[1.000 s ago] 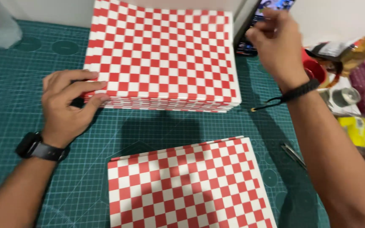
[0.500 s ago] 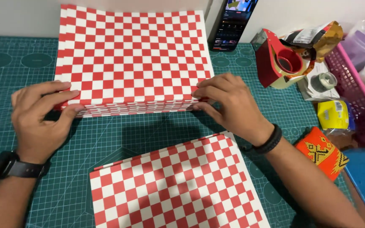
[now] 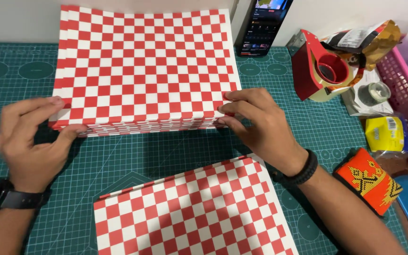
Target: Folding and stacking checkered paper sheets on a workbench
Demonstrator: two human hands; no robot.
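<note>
Gripping the lower left corner of the thick stack of red-and-white checkered sheets (image 3: 145,71), the left hand (image 3: 31,141) sits at the left of the frame, its image a little blurred; thumb below and fingers above seem to pinch the stack's edge, and a black watch (image 3: 5,198) circles the wrist. That stack fills the upper centre, lying on the green cutting mat (image 3: 119,160). Below it, at bottom centre, lies a separate checkered sheet (image 3: 190,212), slightly tilted and apart from the stack. Right of centre, the right hand (image 3: 256,125) is closed on the stack's lower right corner, fingertips on top, thumb at the edge. At upper right a phone (image 3: 265,26) leans against the wall, beside a red tape dispenser (image 3: 319,71), with a pink basket (image 3: 402,89) at the far right.
</note>
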